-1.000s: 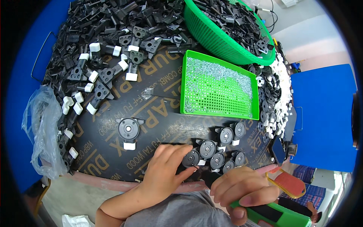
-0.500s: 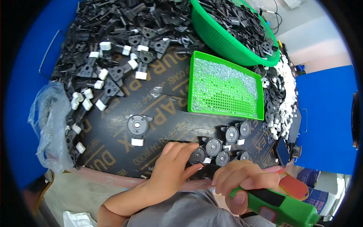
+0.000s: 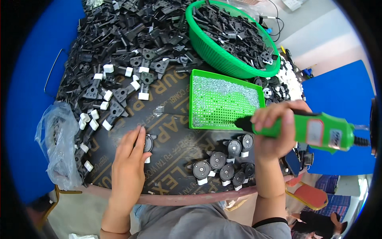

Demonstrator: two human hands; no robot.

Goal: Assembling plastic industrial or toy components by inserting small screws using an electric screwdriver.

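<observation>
My left hand lies over the left side of a lone black caster wheel, its fingers stretched out and the thumb by the wheel's near edge. That hand hides much of the wheel. Raised at the right, my right hand is wrapped round a green electric screwdriver. The tool's dark, blurred nose points left over the near right part of a green perforated tray with small silver screws. Between my hands, several black wheels with white ends stand grouped near the table's front edge.
Behind the tray is a green basket of black plastic parts. A heap of black parts covers the far left, with white-ended brackets before it. A clear plastic bag hangs at the left edge. White pieces lie at right.
My left hand has left the grouped wheels and moved left onto the lone wheel. My right hand has lifted the screwdriver up and away from the front edge, toward the tray. The view has shifted.
</observation>
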